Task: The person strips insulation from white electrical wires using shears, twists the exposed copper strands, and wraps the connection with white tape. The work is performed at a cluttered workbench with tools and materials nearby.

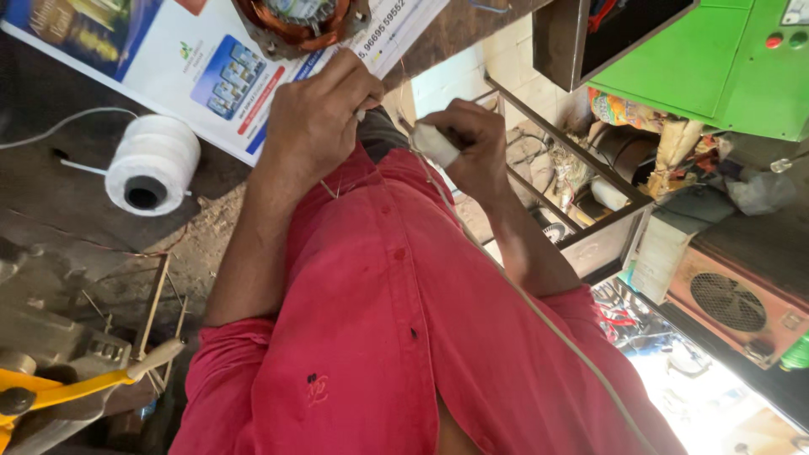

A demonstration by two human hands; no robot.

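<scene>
My left hand is closed, pinching thin copper wires just below a motor stator with copper windings at the top edge. My right hand is beside it, closed on a small white wad of cord. From that wad a pale cord runs down across my red shirt to the lower right. The two hands are close together, a little apart, in front of my chest.
A spool of white thread lies on the dark bench at left, beside a printed sheet under the stator. A yellow-handled tool is at lower left. A green machine, cluttered shelves and a vented box stand at right.
</scene>
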